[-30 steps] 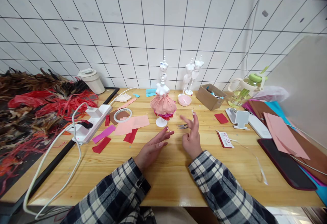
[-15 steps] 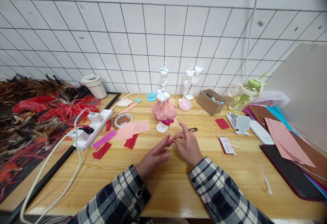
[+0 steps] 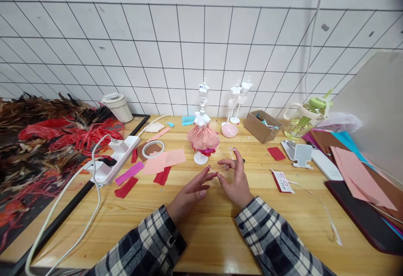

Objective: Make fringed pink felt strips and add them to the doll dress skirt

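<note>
A small white mannequin [image 3: 201, 118] on a round base wears a puffy pink skirt [image 3: 203, 137] with a darker red-pink hem. In front of it, my left hand [image 3: 192, 192] has a thin pale strip [image 3: 212, 170] at its fingertips, its fingers curved around it. My right hand [image 3: 235, 181] meets those fingertips with its thumb, while its index and other fingers are spread apart. A small translucent piece [image 3: 231, 153] shows just beyond the right fingers. A dark tool lies mostly hidden behind the right hand.
Pink paper [image 3: 174, 157], red scraps and a tape roll [image 3: 153, 149] lie left, beside a power strip [image 3: 118, 158] with cables. Behind are other mannequins, a pink bowl [image 3: 229, 129] and a cardboard box [image 3: 262, 126]. A jug [image 3: 304, 118] and phone stand [image 3: 302, 155] stand right.
My right hand has raised and spread its fingers, its index finger moving right, with the thumb still by the left fingertips. The dark tool is now more hidden. The view has shifted slightly.
</note>
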`<state>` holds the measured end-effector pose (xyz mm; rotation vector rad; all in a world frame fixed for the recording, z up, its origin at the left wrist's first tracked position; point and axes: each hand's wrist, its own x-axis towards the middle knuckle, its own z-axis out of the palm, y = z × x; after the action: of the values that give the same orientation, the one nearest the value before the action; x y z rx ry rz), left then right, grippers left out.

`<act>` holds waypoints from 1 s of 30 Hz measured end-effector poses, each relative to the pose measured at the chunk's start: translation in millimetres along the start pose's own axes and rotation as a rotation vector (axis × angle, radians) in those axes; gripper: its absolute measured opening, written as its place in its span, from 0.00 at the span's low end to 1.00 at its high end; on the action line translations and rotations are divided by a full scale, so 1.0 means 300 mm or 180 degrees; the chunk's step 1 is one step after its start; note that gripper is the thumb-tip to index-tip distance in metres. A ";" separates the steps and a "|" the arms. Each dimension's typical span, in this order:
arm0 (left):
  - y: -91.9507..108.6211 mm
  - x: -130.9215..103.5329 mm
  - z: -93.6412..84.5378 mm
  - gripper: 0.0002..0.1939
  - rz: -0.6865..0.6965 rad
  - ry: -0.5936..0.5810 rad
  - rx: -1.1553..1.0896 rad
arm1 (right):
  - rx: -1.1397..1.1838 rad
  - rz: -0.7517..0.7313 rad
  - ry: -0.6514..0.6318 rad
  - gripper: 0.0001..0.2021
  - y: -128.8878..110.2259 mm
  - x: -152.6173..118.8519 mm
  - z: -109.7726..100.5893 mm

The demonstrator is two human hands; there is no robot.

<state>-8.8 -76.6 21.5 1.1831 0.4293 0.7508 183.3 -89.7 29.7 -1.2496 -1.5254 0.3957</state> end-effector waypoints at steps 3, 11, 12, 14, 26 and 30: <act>0.000 -0.003 0.003 0.35 0.0006 -0.0012 0.0104 | -0.0180 -0.0001 -0.0110 0.41 -0.004 -0.001 0.001; 0.017 -0.010 -0.001 0.41 0.0090 -0.0112 0.1591 | -0.0495 -0.0018 -0.0432 0.37 -0.008 0.004 -0.011; 0.018 -0.009 -0.003 0.41 0.0152 -0.0119 0.1785 | -0.0527 -0.0009 -0.0503 0.37 -0.007 0.007 -0.015; 0.017 -0.008 -0.005 0.40 0.0324 -0.0155 0.2097 | -0.0571 0.0044 -0.0705 0.36 -0.001 0.012 -0.025; 0.006 -0.001 -0.014 0.36 0.0138 -0.0253 0.1426 | -0.0336 0.0031 -0.0934 0.29 0.027 0.019 -0.038; 0.004 0.001 -0.018 0.37 0.0117 -0.0178 0.1496 | -0.0184 0.0126 -0.1062 0.33 0.029 0.024 -0.046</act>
<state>-12.7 -72.5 20.8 1.6508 0.5568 0.6640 200.4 -85.1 31.9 -1.3075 -1.8050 0.6137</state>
